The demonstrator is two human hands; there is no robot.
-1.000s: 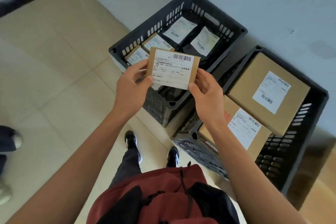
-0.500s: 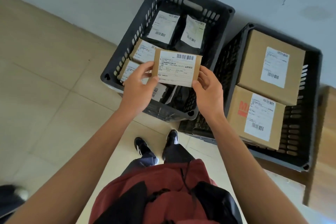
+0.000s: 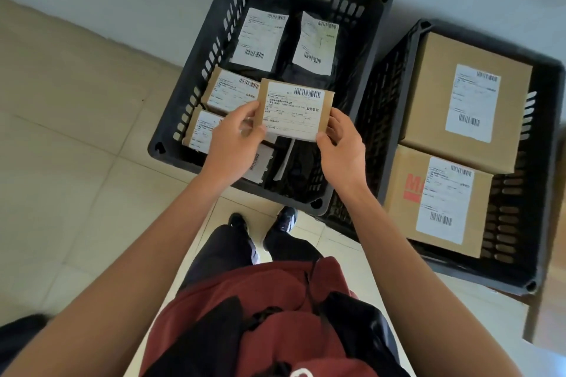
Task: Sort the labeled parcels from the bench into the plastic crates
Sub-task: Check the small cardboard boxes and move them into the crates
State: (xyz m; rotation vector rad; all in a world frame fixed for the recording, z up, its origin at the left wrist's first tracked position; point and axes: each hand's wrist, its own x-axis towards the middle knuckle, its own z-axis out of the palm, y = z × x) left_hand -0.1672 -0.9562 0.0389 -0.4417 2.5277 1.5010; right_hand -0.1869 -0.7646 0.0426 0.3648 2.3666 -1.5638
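- Currently small flat brown cardboard parcel with white label [image 3: 294, 110] hangs over the left dark slotted plastic crate [image 3: 196, 76], long axis left-right.
- Left hand [image 3: 234, 144] and right hand [image 3: 343, 144] pinch its short ends, equally near; drop looks straight down.

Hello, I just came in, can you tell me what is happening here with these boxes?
A person is sorting parcels into crates on the floor. The left hand and the right hand hold a small brown parcel by its side edges, label up, above the left crate. That crate already holds small parcels and two dark bags with labels. The right crate holds two bigger cardboard boxes. The small parcel is not yet put down.
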